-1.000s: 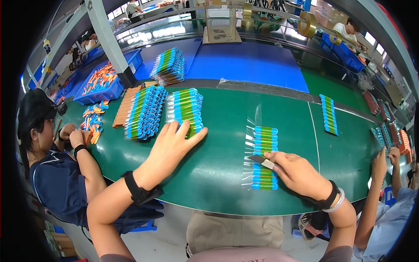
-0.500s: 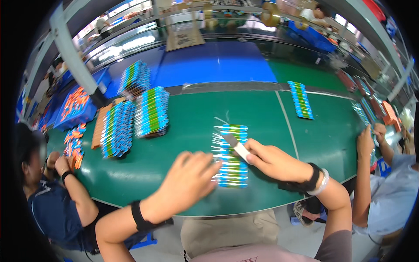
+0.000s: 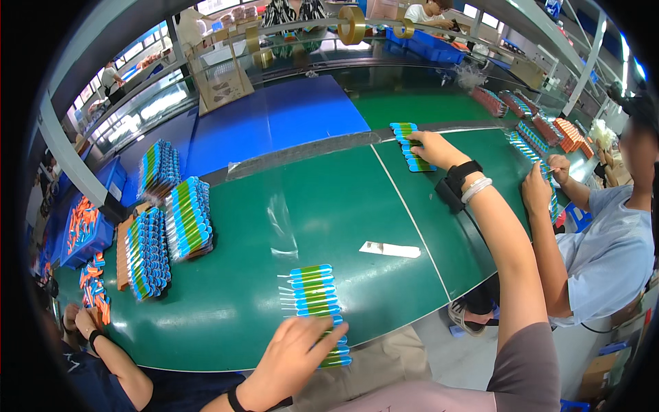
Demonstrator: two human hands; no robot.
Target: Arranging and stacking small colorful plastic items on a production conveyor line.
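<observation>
At the left edge of the green conveyor belt, three finished stacks of blue-and-green packets stand close together, leaning in rows; that much of the sorting looks done. Near the front edge, the left hand lies flat with fingers spread on the near end of a fanned row of packets, pressing on it rather than gripping. Just right of that row a small white strip lies loose on the belt. Toward the far right edge, the right hand reaches out with open fingers resting on a second row of packets, again laid on top and not closed around it. By my reading the work is midway: two rows are in hand, not yet stacked, and further rows wait along the right edge, where another person's hand is busy
</observation>
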